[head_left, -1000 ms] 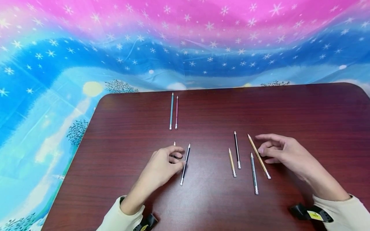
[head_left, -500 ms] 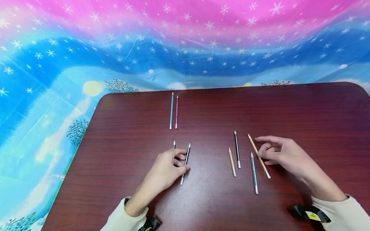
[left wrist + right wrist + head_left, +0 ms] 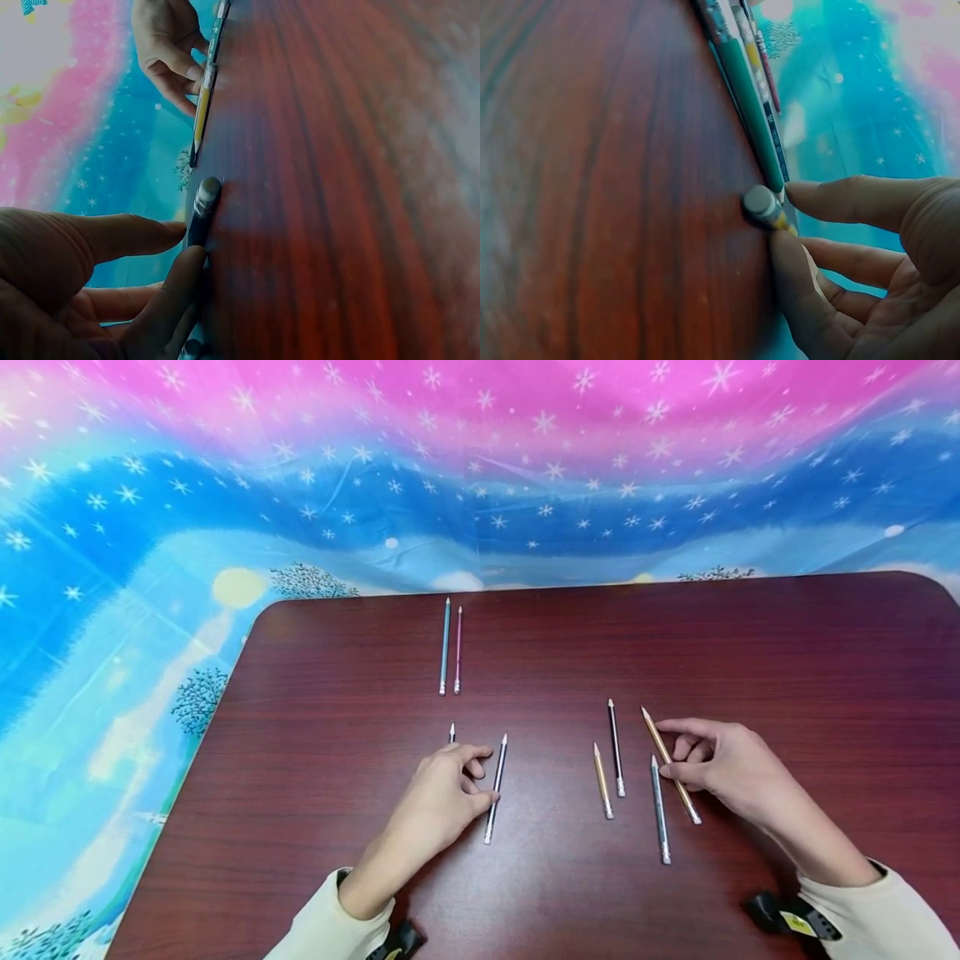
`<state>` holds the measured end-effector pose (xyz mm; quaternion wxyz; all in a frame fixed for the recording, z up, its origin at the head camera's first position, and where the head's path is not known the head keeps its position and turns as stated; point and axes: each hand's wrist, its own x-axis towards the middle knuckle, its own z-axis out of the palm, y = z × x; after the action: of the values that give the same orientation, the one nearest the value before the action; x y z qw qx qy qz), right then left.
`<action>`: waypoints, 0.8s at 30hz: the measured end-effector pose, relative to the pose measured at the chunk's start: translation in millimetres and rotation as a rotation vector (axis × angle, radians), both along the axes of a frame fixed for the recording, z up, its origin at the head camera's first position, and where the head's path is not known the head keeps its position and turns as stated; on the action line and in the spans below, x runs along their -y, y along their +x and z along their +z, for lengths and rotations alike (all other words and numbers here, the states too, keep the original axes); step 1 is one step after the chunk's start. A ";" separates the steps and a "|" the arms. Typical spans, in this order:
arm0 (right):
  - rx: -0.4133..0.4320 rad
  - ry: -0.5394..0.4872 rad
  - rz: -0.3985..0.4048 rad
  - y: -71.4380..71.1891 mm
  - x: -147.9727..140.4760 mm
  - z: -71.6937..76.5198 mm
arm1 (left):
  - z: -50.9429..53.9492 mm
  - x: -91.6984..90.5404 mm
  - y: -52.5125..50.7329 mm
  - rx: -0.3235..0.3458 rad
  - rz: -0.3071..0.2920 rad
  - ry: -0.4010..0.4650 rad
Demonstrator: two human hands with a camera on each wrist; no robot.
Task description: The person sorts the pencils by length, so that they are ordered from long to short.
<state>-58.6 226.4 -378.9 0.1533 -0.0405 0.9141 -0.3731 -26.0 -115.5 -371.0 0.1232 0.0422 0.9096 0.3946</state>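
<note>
In the left hand (image 3: 442, 793), a black pencil (image 3: 498, 771) is pinched between thumb and forefinger, the gap being drawn narrow; the pencil is tilted slightly, with its point turned away from the person and its eraser end turned nearer. A second black pencil (image 3: 452, 732) is mostly hidden by the same hand, only its tip being seen beyond the knuckles. In the right hand (image 3: 727, 768), a gold pencil (image 3: 684, 796) is held in a similar narrow pinch, the thumb being laid across it and the forefinger placed along its other side (how firmly it is gripped cannot be told). Just beside the right thumb, the tip of a grey-blue pencil (image 3: 659, 812) is found, its length pointed back toward the person. Between the two hands, nearer the right, a short yellow pencil (image 3: 602, 779) and a third black pencil (image 3: 615, 743) are laid side by side, apart from each other. Near the far edge of the brown table (image 3: 525, 893), a teal pencil (image 3: 446, 647) and a thinner pink pencil (image 3: 459, 650) are set almost parallel. Behind the table, a pink and blue cloth (image 3: 480, 502) printed with snowflakes is hung.
</note>
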 end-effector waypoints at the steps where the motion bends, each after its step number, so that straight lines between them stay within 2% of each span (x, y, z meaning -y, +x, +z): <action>1: -0.016 0.015 0.002 0.0 0.7 0.1 | -0.3 -1.1 -0.2 -0.007 0.000 -0.006; 9: -0.109 0.077 0.012 1.5 5.5 -1.3 | -1.8 -11.0 -1.9 -0.050 -0.024 -0.050; 14: -0.157 0.108 0.021 1.3 6.4 -1.8 | -0.9 -11.7 -1.8 -0.042 -0.013 -0.057; 24: -0.151 0.140 0.005 1.7 6.2 -1.2 | 1.4 -12.3 -3.1 -0.040 -0.019 -0.122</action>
<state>-56.9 220.1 -380.1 0.0875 -0.0599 0.9468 -0.3038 -29.0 -103.1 -369.6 0.1110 0.0512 0.9338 0.3361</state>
